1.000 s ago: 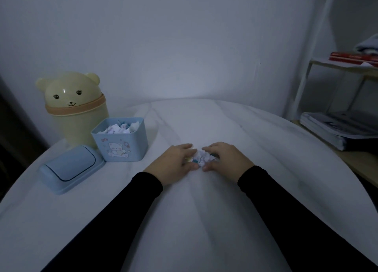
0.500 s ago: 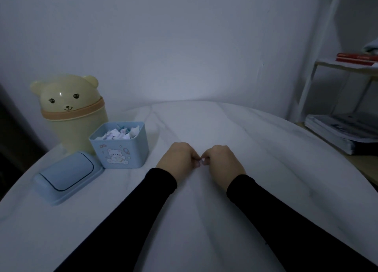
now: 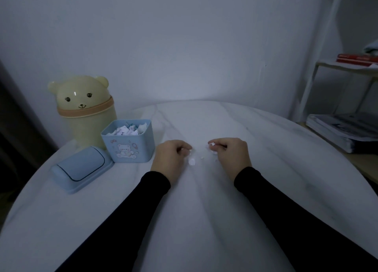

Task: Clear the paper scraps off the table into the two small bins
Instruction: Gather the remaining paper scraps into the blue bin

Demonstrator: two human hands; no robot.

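Head view: a round white marble-patterned tabletop [image 3: 204, 210] fills the lower frame in dim light. Both hands rest on it near its middle, a little apart, with black sleeves [image 3: 131, 210] running back toward the near edge. The left hand [image 3: 170, 157] is curled into a loose fist with thumb and forefinger pressed together; a sliver of white shows at the pinch, probably paper, though the light is too poor to be sure. The right hand [image 3: 230, 155] is likewise curled, its fingertips closed on small white paper scraps [image 3: 212, 147]. Between the two hands, on the bare surface, lie a few loose white paper bits [image 3: 192, 161], the largest just beside the left hand.

Toward the left edge of the tabletop stands a small square pale-blue plastic bin with a bear print [image 3: 128, 142], its top open and filled to the rim with crumpled white scraps. Its pale-blue swing lid [image 3: 81, 168] lies flat on the table, touching the bin's left front corner. Behind both stands a cream bear-shaped bin with a tan band [image 3: 84, 108], its domed head closed. Beyond the right edge, a white shelf [image 3: 347, 67] holds stacked books.
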